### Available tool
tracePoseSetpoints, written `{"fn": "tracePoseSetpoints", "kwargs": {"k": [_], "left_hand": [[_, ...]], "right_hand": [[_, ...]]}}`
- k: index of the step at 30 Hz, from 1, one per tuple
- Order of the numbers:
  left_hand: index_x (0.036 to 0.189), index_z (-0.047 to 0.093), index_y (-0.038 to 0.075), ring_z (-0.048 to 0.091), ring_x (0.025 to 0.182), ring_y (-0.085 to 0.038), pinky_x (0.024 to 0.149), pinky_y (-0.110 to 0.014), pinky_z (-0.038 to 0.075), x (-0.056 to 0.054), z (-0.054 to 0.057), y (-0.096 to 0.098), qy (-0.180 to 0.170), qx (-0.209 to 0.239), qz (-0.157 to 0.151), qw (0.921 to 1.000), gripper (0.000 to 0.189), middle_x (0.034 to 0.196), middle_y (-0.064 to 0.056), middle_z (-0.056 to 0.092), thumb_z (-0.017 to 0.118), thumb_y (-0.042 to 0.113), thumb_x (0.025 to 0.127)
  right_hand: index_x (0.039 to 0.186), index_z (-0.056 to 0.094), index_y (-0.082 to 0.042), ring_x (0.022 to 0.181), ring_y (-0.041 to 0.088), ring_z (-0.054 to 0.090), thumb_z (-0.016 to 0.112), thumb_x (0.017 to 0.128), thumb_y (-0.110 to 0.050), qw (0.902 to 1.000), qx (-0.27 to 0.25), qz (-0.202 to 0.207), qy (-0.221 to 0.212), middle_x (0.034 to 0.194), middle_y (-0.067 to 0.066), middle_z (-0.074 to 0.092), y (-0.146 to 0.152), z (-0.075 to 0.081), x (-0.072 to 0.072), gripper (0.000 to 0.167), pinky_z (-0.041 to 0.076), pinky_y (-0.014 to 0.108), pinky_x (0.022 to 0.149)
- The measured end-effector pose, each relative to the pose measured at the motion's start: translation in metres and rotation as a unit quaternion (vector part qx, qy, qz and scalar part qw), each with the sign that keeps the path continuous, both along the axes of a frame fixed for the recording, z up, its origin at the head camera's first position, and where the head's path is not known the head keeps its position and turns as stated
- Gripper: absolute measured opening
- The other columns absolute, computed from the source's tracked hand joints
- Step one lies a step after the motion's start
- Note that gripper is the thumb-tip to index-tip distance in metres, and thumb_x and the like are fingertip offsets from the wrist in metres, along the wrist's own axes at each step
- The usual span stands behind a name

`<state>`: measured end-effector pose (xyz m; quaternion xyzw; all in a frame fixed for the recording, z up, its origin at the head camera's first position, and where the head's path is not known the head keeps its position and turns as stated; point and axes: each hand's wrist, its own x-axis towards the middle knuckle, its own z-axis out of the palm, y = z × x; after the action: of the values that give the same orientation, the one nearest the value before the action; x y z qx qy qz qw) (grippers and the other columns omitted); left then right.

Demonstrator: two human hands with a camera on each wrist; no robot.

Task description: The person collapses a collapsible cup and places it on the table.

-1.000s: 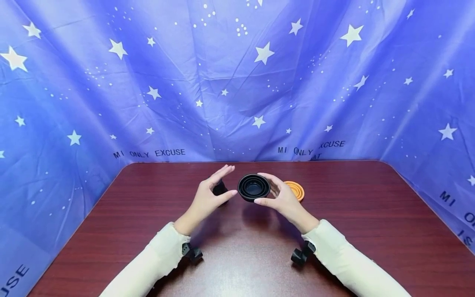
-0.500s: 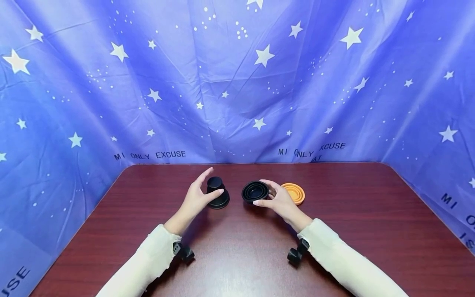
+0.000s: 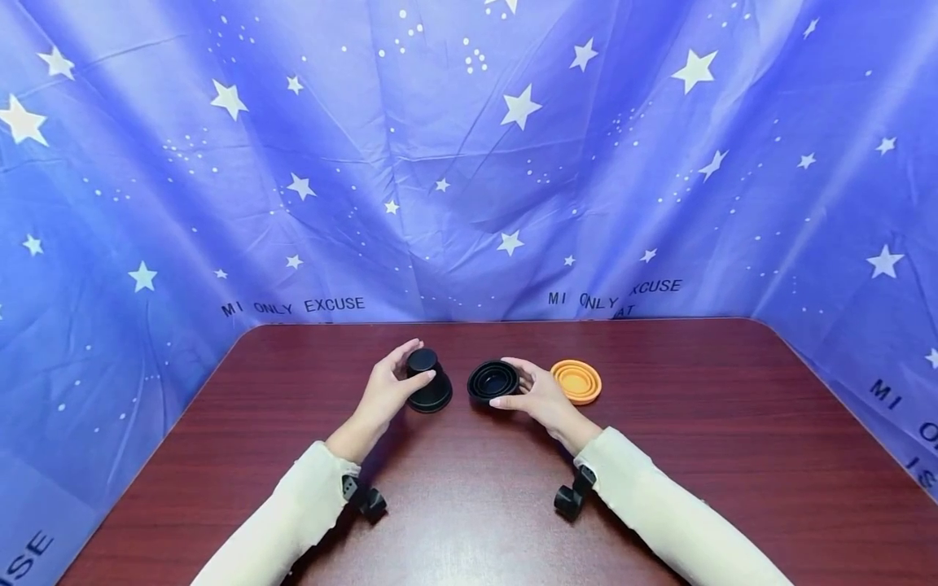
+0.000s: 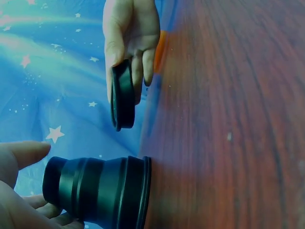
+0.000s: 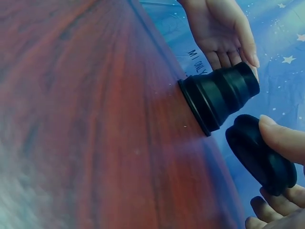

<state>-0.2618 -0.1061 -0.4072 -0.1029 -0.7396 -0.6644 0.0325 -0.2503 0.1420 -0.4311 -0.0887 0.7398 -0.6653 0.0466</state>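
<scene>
A black collapsible cup [image 3: 429, 394], pulled out into stepped rings, stands upside down on the table, wide rim down. My left hand [image 3: 384, 392] is around its narrow end. In the left wrist view the thumb [image 4: 31, 153] is a little apart from the cup, while fingers lie behind it; whether they touch is unclear. My right hand [image 3: 541, 397] holds a second black collapsible cup [image 5: 259, 155], folded flat, by its edge between thumb and fingers. Its opening faces up and toward me in the head view, and it appears tilted just above the table.
An orange collapsible cup [image 3: 576, 382], folded flat, lies on the table behind my right hand. The dark red wooden table [image 3: 469, 496] ends at a blue starry curtain [image 3: 469, 163]. A small black camera device [image 3: 366, 498] sits at each wrist.
My left hand has moved left and down to the extended cup, its fingers now around it. The right hand has lowered the folded cup toward the table.
</scene>
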Motion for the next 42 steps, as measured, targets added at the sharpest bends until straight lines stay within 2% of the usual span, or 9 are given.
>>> {"fn": "tracePoseSetpoints", "kwargs": {"k": [5, 7, 12, 18, 24, 31, 37, 42], "left_hand": [[0.134, 0.051, 0.003, 0.055, 0.112, -0.020, 0.087, -0.017, 0.045, -0.004, -0.004, -0.004, -0.011, -0.025, 0.004, 0.9996, 0.053, 0.129, -0.019, 0.057, 0.066, -0.001, 0.084], [0.133, 0.053, 0.004, 0.058, 0.107, -0.017, 0.084, -0.016, 0.045, -0.005, -0.006, -0.006, -0.013, -0.028, 0.004, 0.9995, 0.051, 0.126, -0.018, 0.059, 0.067, 0.000, 0.084], [0.131, 0.053, 0.000, 0.058, 0.106, -0.014, 0.087, -0.015, 0.044, -0.007, -0.006, -0.009, -0.015, -0.019, -0.006, 0.9997, 0.050, 0.125, -0.018, 0.059, 0.068, 0.000, 0.083], [0.130, 0.054, -0.001, 0.059, 0.105, -0.011, 0.086, -0.015, 0.045, -0.007, -0.002, -0.011, -0.013, -0.026, -0.014, 0.9995, 0.049, 0.123, -0.019, 0.061, 0.068, -0.001, 0.083], [0.129, 0.056, 0.001, 0.060, 0.102, -0.008, 0.086, -0.016, 0.046, -0.007, 0.000, -0.014, -0.018, -0.035, -0.012, 0.9991, 0.049, 0.121, -0.016, 0.062, 0.069, 0.001, 0.082], [0.129, 0.056, 0.002, 0.059, 0.105, -0.012, 0.086, -0.016, 0.046, -0.006, -0.001, -0.015, -0.016, -0.036, -0.007, 0.9992, 0.048, 0.122, -0.016, 0.062, 0.070, 0.002, 0.083], [0.128, 0.057, 0.003, 0.060, 0.102, -0.010, 0.085, -0.016, 0.046, -0.007, -0.004, -0.015, -0.020, -0.039, -0.009, 0.9990, 0.047, 0.121, -0.016, 0.063, 0.070, 0.002, 0.083], [0.129, 0.056, 0.001, 0.060, 0.100, -0.008, 0.085, -0.016, 0.046, -0.009, -0.006, -0.013, -0.017, -0.035, -0.015, 0.9991, 0.049, 0.121, -0.016, 0.062, 0.069, 0.001, 0.083]], "right_hand": [[0.135, 0.046, 0.001, 0.127, 0.032, 0.043, 0.078, 0.070, 0.003, 0.9998, 0.015, 0.015, 0.000, 0.135, 0.019, 0.051, 0.001, -0.003, -0.001, 0.072, 0.032, 0.044, 0.108], [0.135, 0.047, 0.001, 0.128, 0.032, 0.042, 0.079, 0.069, 0.003, 0.9997, 0.020, 0.017, 0.003, 0.134, 0.019, 0.051, 0.002, -0.004, -0.001, 0.073, 0.031, 0.044, 0.108], [0.135, 0.045, 0.003, 0.130, 0.033, 0.040, 0.078, 0.069, 0.004, 0.9991, 0.025, 0.032, 0.013, 0.136, 0.021, 0.049, 0.008, -0.005, -0.004, 0.074, 0.029, 0.044, 0.110], [0.138, 0.040, 0.006, 0.130, 0.035, 0.039, 0.077, 0.070, 0.006, 0.9970, 0.038, 0.062, 0.027, 0.139, 0.023, 0.044, 0.013, -0.005, -0.007, 0.077, 0.029, 0.045, 0.109], [0.141, 0.034, 0.007, 0.135, 0.035, 0.030, 0.078, 0.071, 0.005, 0.9949, 0.068, 0.069, 0.029, 0.146, 0.023, 0.035, 0.014, -0.004, -0.008, 0.083, 0.026, 0.046, 0.110], [0.141, 0.035, 0.008, 0.136, 0.035, 0.029, 0.076, 0.073, 0.005, 0.9930, 0.093, 0.062, 0.039, 0.146, 0.023, 0.036, 0.014, -0.006, -0.009, 0.079, 0.026, 0.044, 0.110], [0.142, 0.033, 0.008, 0.137, 0.035, 0.027, 0.074, 0.076, 0.004, 0.9927, 0.090, 0.070, 0.039, 0.147, 0.024, 0.033, 0.016, -0.010, -0.008, 0.078, 0.025, 0.044, 0.110], [0.143, 0.030, 0.008, 0.138, 0.034, 0.024, 0.074, 0.077, 0.002, 0.9956, 0.054, 0.071, 0.027, 0.147, 0.025, 0.032, 0.021, -0.010, -0.007, 0.079, 0.021, 0.045, 0.112]]}}
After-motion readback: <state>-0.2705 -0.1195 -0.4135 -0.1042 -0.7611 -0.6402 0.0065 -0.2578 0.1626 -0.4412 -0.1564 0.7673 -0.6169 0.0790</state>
